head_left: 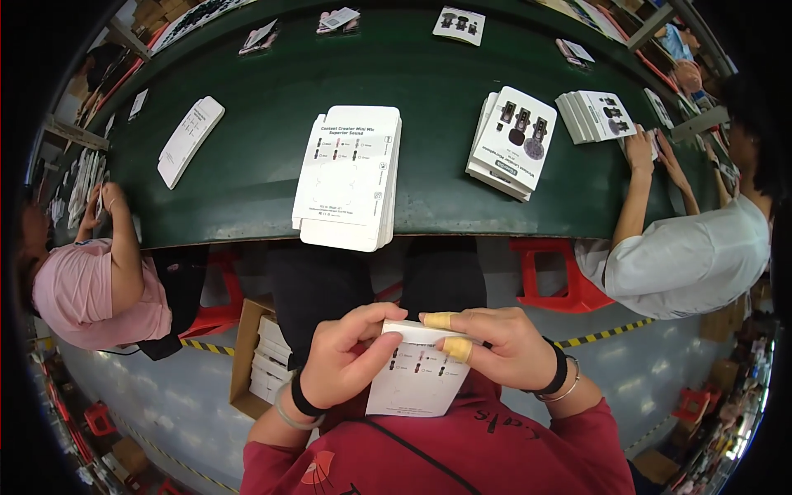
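A white printed package (417, 388) is gripped along its upper edge by both hands — the left hand (351, 355) at one corner, the right hand (499, 346) at the other, its thumb and a finger wrapped in yellow tape (456, 349). The package is held in front of a red shirt (445, 454), apart from the green surface (264, 165), where a white stack (351, 177) is placed at the near edge and a second pile (513, 140) is seen to its right. A co-worker in pink (99, 285) is seated at left.

dark green table (247, 157), red plastic stools (587, 292), shiny grey floor (186, 404), yellow-and-black striped line (609, 332)
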Motion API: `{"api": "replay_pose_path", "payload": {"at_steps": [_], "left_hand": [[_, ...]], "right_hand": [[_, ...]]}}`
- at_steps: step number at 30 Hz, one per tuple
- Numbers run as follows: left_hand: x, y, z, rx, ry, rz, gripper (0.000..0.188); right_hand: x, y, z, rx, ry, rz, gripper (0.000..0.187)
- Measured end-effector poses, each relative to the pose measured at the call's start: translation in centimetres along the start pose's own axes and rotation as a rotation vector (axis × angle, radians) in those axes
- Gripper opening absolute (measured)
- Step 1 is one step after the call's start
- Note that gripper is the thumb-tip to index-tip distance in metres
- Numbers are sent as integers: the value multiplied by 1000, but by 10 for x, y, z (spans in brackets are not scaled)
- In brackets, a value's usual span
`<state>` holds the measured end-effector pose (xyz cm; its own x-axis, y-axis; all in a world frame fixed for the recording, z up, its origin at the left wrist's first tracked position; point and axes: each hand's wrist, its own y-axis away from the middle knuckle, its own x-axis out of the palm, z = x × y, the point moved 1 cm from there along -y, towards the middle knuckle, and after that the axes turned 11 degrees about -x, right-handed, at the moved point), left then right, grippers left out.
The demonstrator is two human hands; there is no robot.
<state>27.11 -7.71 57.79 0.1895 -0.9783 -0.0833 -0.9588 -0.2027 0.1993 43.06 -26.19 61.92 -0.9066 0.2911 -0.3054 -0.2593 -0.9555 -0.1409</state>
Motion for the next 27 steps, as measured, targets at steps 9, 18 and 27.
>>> {"api": "replay_pose_path", "payload": {"at_steps": [9,18,27], "left_hand": [[2,-21,-28,-223,192,108,7],[16,-9,3,120,5,-26,12],[5,-26,-9,79,83,-274,26]], "right_hand": [[-2,-2,11,109,-151,-45,23],[0,10,3,183,-243,-28,17],[-48,-2,19,-3,89,67,34]]}}
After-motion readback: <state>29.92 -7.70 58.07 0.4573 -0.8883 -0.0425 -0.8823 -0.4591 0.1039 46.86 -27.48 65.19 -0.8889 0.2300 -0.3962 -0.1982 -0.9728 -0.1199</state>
